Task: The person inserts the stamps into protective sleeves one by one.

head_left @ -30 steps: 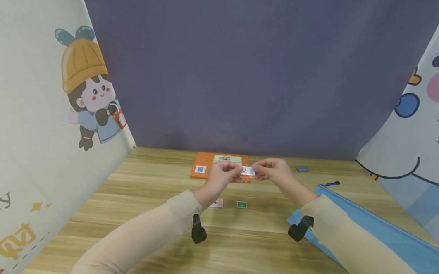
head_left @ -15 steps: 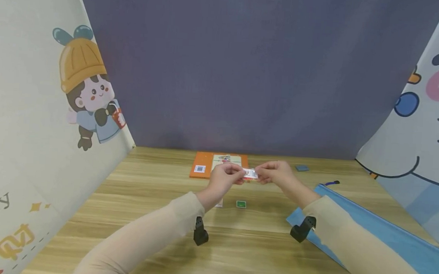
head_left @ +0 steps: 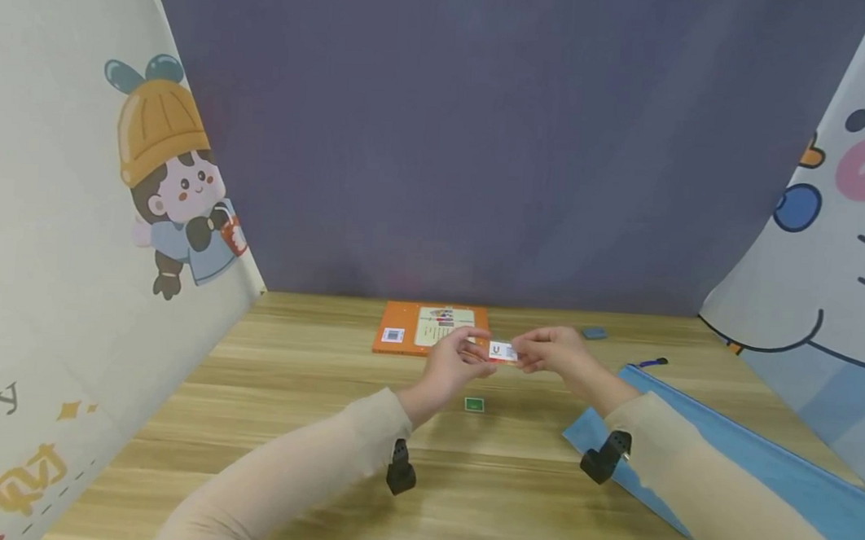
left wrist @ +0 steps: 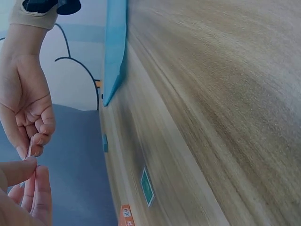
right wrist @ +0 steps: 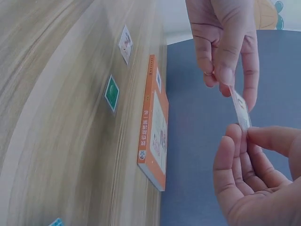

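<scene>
My right hand pinches the right end of a small white card with a U on it, thumb against fingertips. The card is held up over the table and seen nearly edge-on in the right wrist view. My left hand is at its other end, thumb and forefinger spread apart in the head view. In the right wrist view the left thumb tip lies right at the card's end. Below the hands a green card lies on the table. A pale picture card lies past it, hidden by my left arm in the head view.
An orange book with a barcode lies at the back of the wooden table. A small grey-blue block sits to its right. A long blue pouch stretches along the right side, partly under my right arm. A dark curtain hangs behind.
Both hands have moved slightly right and down with the card. My left thumb and forefinger have spread from their pinch, so more of the card's face shows. The right hand keeps its pinch.
</scene>
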